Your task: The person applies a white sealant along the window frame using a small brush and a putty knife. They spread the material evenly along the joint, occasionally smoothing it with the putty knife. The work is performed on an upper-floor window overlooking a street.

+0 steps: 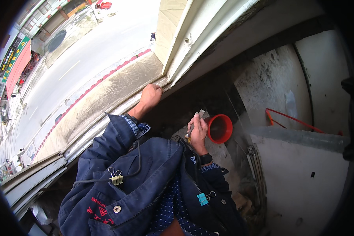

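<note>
My left hand (151,95) is closed, its knuckles at the inner corner of the window frame (170,77). Whatever its fingers may hold is hidden there. In front of my body, my right hand (198,131) wraps round a small flat-bladed hand tool (201,113). Its grey metal tip sticks out above the fingers, and the other end shows beside the palm. Just right of that hand stands a red bucket (229,129), dark inside.
Beyond the window sill (118,80) lies an outside ledge, with a street far below. A pale low wall (303,173) with a grey top is at the right. A red-orange strip (295,121) lies behind it. Long thin pieces (255,167) lean against the wall.
</note>
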Action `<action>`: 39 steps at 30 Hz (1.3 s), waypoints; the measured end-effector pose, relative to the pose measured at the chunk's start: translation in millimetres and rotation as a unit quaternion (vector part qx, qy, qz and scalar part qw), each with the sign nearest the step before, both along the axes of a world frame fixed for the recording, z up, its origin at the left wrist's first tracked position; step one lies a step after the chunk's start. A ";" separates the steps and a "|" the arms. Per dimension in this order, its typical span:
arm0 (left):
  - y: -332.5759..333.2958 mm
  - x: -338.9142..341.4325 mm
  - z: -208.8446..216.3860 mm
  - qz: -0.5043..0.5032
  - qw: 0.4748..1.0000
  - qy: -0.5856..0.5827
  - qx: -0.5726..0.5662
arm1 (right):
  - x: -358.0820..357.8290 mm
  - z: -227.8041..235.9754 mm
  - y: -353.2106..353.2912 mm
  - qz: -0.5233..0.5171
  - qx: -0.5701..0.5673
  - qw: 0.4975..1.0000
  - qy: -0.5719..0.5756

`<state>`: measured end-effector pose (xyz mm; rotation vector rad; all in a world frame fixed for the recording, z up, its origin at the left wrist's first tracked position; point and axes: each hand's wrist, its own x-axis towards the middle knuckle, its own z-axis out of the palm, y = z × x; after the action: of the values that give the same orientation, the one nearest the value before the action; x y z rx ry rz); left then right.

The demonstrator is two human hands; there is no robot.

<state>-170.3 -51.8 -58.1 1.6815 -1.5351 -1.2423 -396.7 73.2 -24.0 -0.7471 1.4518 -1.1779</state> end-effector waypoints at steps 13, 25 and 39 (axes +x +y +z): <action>10.2 11.5 -14.0 -0.018 0.998 0.064 0.023 | 6.0 3.9 -6.7 -0.001 0.009 1.000 0.002; 17.9 17.3 -2.7 0.007 0.990 0.135 0.041 | 6.2 4.4 -8.7 0.000 0.016 1.000 -0.001; 61.9 42.8 22.7 -0.117 0.992 -0.019 -0.034 | 14.1 4.8 -9.7 0.005 0.014 1.000 -0.003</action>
<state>-127.5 10.2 -35.4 1.5240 -1.8191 -1.2642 -382.6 63.5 -19.1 -0.7313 1.4557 -1.1498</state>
